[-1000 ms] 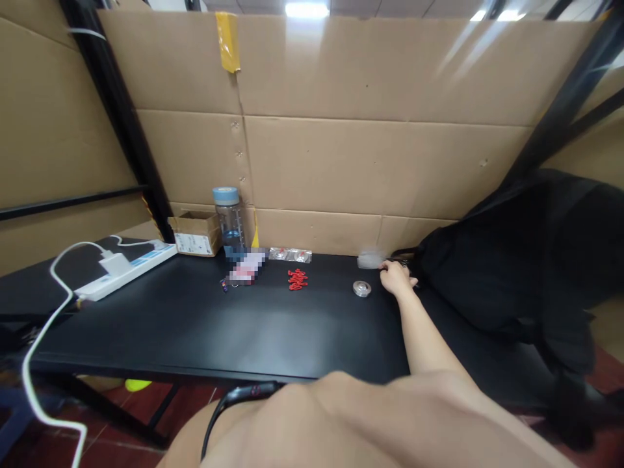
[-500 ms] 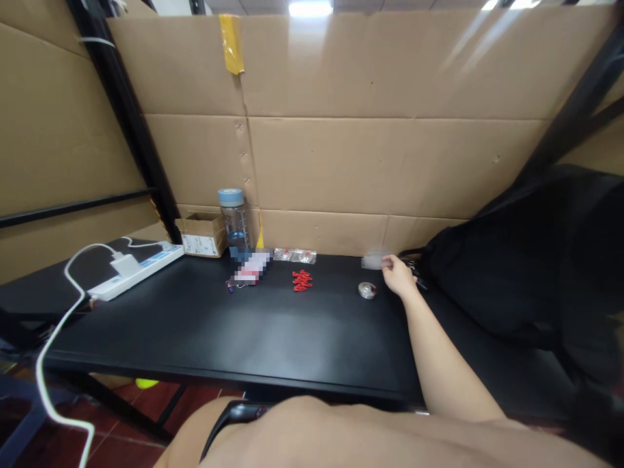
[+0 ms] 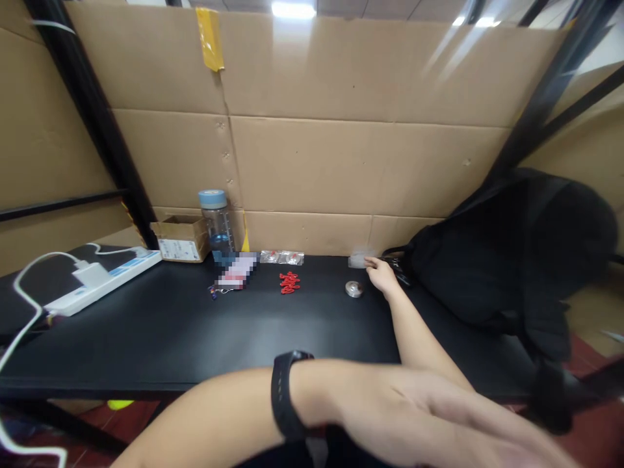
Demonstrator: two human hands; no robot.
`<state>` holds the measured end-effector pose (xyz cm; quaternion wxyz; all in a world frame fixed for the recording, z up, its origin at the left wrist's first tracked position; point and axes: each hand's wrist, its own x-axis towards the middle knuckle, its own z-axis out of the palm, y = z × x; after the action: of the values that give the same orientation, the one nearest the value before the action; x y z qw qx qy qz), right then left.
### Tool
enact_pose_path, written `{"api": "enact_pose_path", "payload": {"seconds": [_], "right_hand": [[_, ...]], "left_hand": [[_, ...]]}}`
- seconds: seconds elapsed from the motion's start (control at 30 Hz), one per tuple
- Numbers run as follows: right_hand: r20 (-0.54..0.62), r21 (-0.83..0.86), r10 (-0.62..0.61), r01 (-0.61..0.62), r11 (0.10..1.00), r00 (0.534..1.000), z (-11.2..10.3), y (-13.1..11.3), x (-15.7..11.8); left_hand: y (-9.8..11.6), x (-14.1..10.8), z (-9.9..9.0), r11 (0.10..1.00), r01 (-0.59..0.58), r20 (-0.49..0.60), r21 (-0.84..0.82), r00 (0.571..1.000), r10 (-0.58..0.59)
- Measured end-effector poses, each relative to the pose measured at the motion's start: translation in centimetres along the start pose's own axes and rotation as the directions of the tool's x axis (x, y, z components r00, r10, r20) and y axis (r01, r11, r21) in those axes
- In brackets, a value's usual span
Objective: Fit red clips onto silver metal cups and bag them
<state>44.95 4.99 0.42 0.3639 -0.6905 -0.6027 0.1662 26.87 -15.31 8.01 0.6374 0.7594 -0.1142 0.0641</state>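
At the back right of the black table, my right hand [image 3: 381, 274] reaches out with its fingertips at the edge of a clear plastic packet [image 3: 359, 260]; whether it grips the packet cannot be made out. Just left of that hand lies a small round silvery item [image 3: 353, 289]. My left hand [image 3: 429, 413], below a black wristband [image 3: 287, 393], crosses the bottom of the view close to the camera, blurred, its fingertips cut off by the frame. A bundle of red cord [image 3: 289, 283] lies mid-table, in front of flat clear packets with red bits [image 3: 281, 257].
A black backpack [image 3: 507, 253] fills the table's right side. At the back left stand a blue-lidded bottle [image 3: 218, 224] and an open cardboard box [image 3: 180, 240]. A white power strip [image 3: 112, 283] with cables lies at the left. Cardboard walls [image 3: 302, 162] rise behind.
The view has shifted right. My left forearm and hand have risen and now stretch rightward across the lower view. My right hand stays by the clear packet.
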Motion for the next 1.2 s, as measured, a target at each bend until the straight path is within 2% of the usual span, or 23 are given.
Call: {"api": "enact_pose_path", "payload": {"seconds": [0.07, 0.1, 0.13, 0.17, 0.2, 0.23, 0.27, 0.3, 0.33, 0.4, 0.47, 0.63, 0.73, 0.87, 0.93, 1.07, 1.2], "right_hand": [[0.002, 0.063, 0.004, -0.004, 0.998, 1.000, 0.0, -0.2, -0.2], [0.000, 0.091, 0.007, -0.007, 0.996, 1.000, 0.0, -0.2, -0.3], [-0.006, 0.117, 0.012, -0.011, 0.993, 1.000, 0.1, -0.2, -0.3], [-0.014, 0.137, 0.018, -0.016, 0.990, 1.000, 0.2, -0.1, -0.3], [-0.020, 0.147, 0.023, -0.019, 0.989, 1.000, 0.4, 0.0, -0.2], [-0.026, 0.156, 0.026, -0.022, 0.987, 0.999, 0.5, 0.0, -0.1], [-0.029, 0.163, 0.028, -0.023, 0.986, 0.999, 0.7, 0.1, 0.0], [-0.031, 0.169, 0.029, -0.023, 0.985, 0.999, 0.8, 0.2, 0.1], [-0.032, 0.177, 0.028, -0.022, 0.984, 0.999, 1.0, 0.2, 0.1], [-0.022, 0.194, 0.018, -0.013, 0.981, 1.000, 1.1, -0.1, 0.1], [0.012, 0.242, -0.031, 0.028, 0.970, 0.999, 1.1, -0.9, -0.1], [0.131, 0.434, -0.238, 0.160, 0.887, 0.963, 1.1, -4.5, -2.5], [0.211, 0.479, -0.313, 0.181, 0.859, 0.926, 1.3, -6.5, -4.5], [0.320, 0.498, -0.430, 0.237, 0.834, 0.844, 1.6, -7.5, -6.0], [0.337, 0.479, -0.465, 0.276, 0.833, 0.819, 1.7, -7.4, -6.0], [0.311, 0.380, -0.473, 0.348, 0.857, 0.825, 1.7, -6.6, -5.1], [0.231, 0.092, -0.416, 0.406, 0.909, 0.879, 1.1, -5.2, -4.0]], "left_hand": [[-0.8, -1.0, -2.0, 0.997, 0.044, -0.160, 0.059, 0.987, -0.034], [-1.3, -1.9, -3.5, 0.992, 0.082, -0.294, 0.100, 0.955, -0.049], [-1.8, -3.1, -5.2, 0.981, 0.126, -0.436, 0.149, 0.898, -0.050], [-2.3, -4.4, -7.1, 0.962, 0.187, -0.568, 0.197, 0.822, -0.043], [-2.7, -5.9, -8.9, 0.934, 0.233, -0.681, 0.271, 0.732, 0.015], [-3.0, -7.5, -10.6, 0.872, 0.315, -0.741, 0.373, 0.668, 0.076], [-3.3, -9.0, -12.1, 0.773, 0.426, -0.775, 0.470, 0.619, 0.130], [-3.5, -10.6, -13.4, 0.677, 0.523, -0.815, 0.518, 0.541, 0.205], [-3.8, -12.0, -14.4, 0.597, 0.602, -0.836, 0.531, 0.488, 0.251], [-4.3, -14.4, -15.8, 0.458, 0.696, -0.833, 0.553, 0.463, 0.302], [-4.9, -15.9, -16.4, 0.374, 0.756, -0.837, 0.537, 0.421, 0.349], [-5.7, -16.4, -15.8, 0.217, 0.803, -0.819, 0.556, 0.483, 0.310], [-5.6, -15.9, -15.0, 0.153, 0.834, -0.828, 0.530, 0.470, 0.306], [-5.8, -15.7, -14.5, 0.144, 0.841, -0.844, 0.522, 0.486, 0.228], [-6.0, -15.7, -14.6, 0.166, 0.844, -0.852, 0.511, 0.470, 0.232], [-6.9, -15.7, -15.0, 0.202, 0.865, -0.881, 0.459, 0.414, 0.229], [-7.7, -15.6, -15.2, 0.186, 0.870, -0.889, 0.456, 0.435, 0.147]]}}
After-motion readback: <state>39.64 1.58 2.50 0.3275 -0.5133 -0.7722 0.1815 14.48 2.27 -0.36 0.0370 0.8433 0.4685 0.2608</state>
